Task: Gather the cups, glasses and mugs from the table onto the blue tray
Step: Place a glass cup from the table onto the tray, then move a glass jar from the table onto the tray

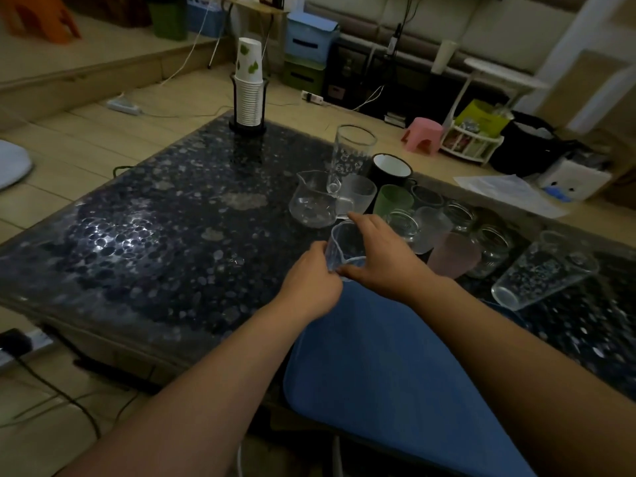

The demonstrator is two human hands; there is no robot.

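head view: both hands, left (311,287) and right (382,256), pinch one glass (346,247), tilted. tray (385,366) lies just below the grip, toward the person.

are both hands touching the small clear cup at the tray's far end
Touching. The head view shows the left hand wrapped against the small clear cup on one side and the right hand gripping its other side.

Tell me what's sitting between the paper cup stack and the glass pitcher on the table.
Nothing: in the head view the dark table is bare between the paper cup stack and the glass pitcher.
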